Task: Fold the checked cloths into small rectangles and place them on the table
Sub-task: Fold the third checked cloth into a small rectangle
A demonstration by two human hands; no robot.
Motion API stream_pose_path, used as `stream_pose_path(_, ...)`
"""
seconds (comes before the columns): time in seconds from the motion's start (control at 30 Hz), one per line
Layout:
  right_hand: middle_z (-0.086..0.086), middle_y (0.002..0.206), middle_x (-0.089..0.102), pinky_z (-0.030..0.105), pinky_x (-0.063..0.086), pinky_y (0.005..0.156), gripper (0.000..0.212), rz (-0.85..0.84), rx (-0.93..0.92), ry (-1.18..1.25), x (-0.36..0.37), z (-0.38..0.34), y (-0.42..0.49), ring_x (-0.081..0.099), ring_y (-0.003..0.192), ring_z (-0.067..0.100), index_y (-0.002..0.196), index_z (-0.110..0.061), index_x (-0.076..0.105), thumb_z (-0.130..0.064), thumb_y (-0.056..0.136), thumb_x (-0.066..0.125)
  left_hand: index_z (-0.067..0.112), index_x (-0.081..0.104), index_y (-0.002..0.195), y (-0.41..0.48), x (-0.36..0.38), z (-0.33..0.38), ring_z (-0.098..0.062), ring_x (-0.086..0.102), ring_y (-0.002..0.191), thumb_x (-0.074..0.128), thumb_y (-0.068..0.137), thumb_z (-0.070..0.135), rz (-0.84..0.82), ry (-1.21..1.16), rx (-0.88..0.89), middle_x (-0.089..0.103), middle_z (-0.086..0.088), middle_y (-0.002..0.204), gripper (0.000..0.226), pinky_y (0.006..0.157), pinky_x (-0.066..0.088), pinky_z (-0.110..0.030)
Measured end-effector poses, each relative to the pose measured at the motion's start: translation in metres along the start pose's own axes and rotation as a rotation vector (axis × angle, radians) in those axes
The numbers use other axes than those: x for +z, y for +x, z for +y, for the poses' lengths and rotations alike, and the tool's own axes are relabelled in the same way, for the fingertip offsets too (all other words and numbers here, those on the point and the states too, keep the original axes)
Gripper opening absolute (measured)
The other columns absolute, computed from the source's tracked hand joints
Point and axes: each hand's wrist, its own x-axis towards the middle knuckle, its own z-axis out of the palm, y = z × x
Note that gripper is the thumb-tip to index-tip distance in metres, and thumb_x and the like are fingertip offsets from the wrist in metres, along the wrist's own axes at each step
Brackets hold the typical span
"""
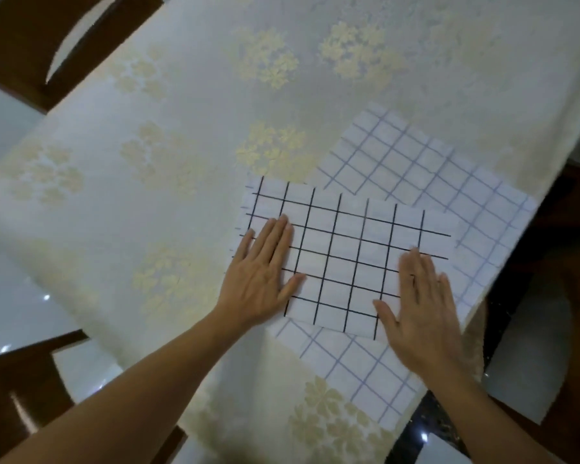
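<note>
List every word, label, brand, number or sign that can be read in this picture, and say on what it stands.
There is no text to read.
The black-checked cloth, under the left hand and the right hand, shows only grid lines.
The blue-checked cloth shows only grid lines.
The tablecloth shows only flower patterns.

Both bare forearms reach forward; the left hand (261, 275) and right hand (419, 306) lie flat, palms down, fingers straight.
</note>
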Motion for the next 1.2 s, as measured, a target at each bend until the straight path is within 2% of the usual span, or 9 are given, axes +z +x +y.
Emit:
stream_pose_path(0.27, 0.012, 0.166, 0.006, 0.051, 0.011, 0.123, 0.081, 0.059, -0.112, 0.035, -0.010, 0.031, -0.003, 0.005, 0.154, 0.028, 0.157, -0.005, 0.012, -0.058, 0.099, 0.031, 0.008, 0.002, 0.158, -0.013, -0.004, 0.005, -0.021, -0.003, 0.153, 0.009, 0.100, 0.060, 0.050, -0.010, -0.335, -0.003, -0.008, 0.166, 0.078, 0.124, 0.009, -0.047)
stream_pose_path(0.37, 0.014, 0.164, 0.018, 0.050, 0.016, 0.123, 0.070, 0.072, -0.321, 0.074, -0.020, 0.034, 0.018, 0.015, 0.152, 0.028, 0.156, -0.005, 0.021, -0.047, 0.102, 0.038, 0.007, 0.008, 0.157, -0.018, -0.006, 0.025, -0.022, 0.004, 0.153, 0.013, 0.100, 0.058, 0.091, -0.050, -0.418, 0.005, -0.009, 0.166, 0.077, 0.123, 0.012, -0.048)
stream_pose_path(0.5, 0.016, 0.148, 0.047, 0.056, 0.035, 0.112, 0.051, 0.081, -0.607, 0.042, -0.031, 0.024, 0.059, 0.044, 0.138, 0.031, 0.145, -0.004, 0.046, -0.030, 0.101, 0.045, 0.000, 0.029, 0.151, -0.018, -0.009, 0.040, -0.032, 0.029, 0.145, 0.031, 0.098, 0.048, 0.176, -0.137, -0.533, 0.030, -0.018, 0.158, 0.072, 0.118, 0.027, -0.051)
stream_pose_path(0.63, 0.015, 0.131, 0.058, 0.055, 0.038, 0.110, 0.040, 0.080, -0.842, -0.004, -0.044, -0.004, 0.114, 0.056, 0.121, 0.030, 0.132, -0.007, 0.059, -0.012, 0.092, 0.055, -0.001, 0.049, 0.135, -0.018, -0.011, 0.032, -0.039, 0.051, 0.117, 0.049, 0.095, 0.031, 0.327, -0.178, -0.662, 0.052, -0.021, 0.134, 0.052, 0.096, 0.045, -0.047)
stream_pose_path(0.7, 0.017, 0.126, 0.061, 0.053, 0.039, 0.110, 0.039, 0.039, -0.956, -0.058, -0.050, -0.028, 0.144, 0.058, 0.116, 0.032, 0.126, -0.007, 0.061, -0.008, 0.087, 0.063, 0.002, 0.056, 0.127, -0.021, -0.013, 0.029, -0.038, 0.054, 0.106, 0.056, 0.092, 0.024, 0.351, -0.210, -0.752, 0.056, -0.019, 0.125, 0.041, 0.081, 0.047, -0.047)
stream_pose_path(0.8, 0.018, 0.119, 0.064, 0.050, 0.046, 0.101, 0.041, -0.028, -1.134, -0.137, -0.058, -0.074, 0.184, 0.062, 0.105, 0.035, 0.119, -0.006, 0.065, -0.002, 0.079, 0.072, 0.003, 0.060, 0.116, -0.027, -0.017, 0.026, -0.038, 0.055, 0.095, 0.058, 0.087, 0.022, 0.334, -0.235, -0.840, 0.058, -0.019, 0.114, 0.035, 0.069, 0.045, -0.044)
stream_pose_path(0.9, 0.016, 0.112, 0.067, 0.046, 0.049, 0.093, 0.043, -0.081, -1.280, -0.210, -0.067, -0.123, 0.211, 0.064, 0.097, 0.035, 0.115, -0.007, 0.067, -0.004, 0.074, 0.078, 0.002, 0.061, 0.109, -0.033, -0.023, 0.021, -0.038, 0.054, 0.085, 0.053, 0.084, 0.023, 0.276, -0.237, -0.884, 0.057, -0.020, 0.105, 0.034, 0.063, 0.040, -0.040)
stream_pose_path(1.03, 0.014, 0.111, 0.066, 0.044, 0.051, 0.079, 0.036, -0.178, -1.429, -0.286, -0.077, -0.176, 0.233, 0.063, 0.092, 0.036, 0.114, -0.008, 0.067, -0.010, 0.080, 0.077, 0.002, 0.062, 0.107, -0.032, -0.030, 0.016, -0.036, 0.054, 0.083, 0.063, 0.084, 0.027, 0.173, -0.255, -0.958, 0.057, -0.018, 0.100, 0.033, 0.061, 0.037, -0.039)
stream_pose_path(1.2, 0.007, 0.125, 0.057, 0.042, 0.046, 0.085, 0.044, -0.357, -1.502, -0.425, -0.075, -0.213, 0.247, 0.055, 0.108, 0.029, 0.129, -0.018, 0.057, -0.028, 0.089, 0.071, 0.007, 0.058, 0.110, -0.024, -0.032, 0.017, -0.029, 0.053, 0.085, 0.062, 0.089, 0.035, 0.147, -0.283, -0.996, 0.056, -0.012, 0.100, 0.036, 0.064, 0.036, -0.037)
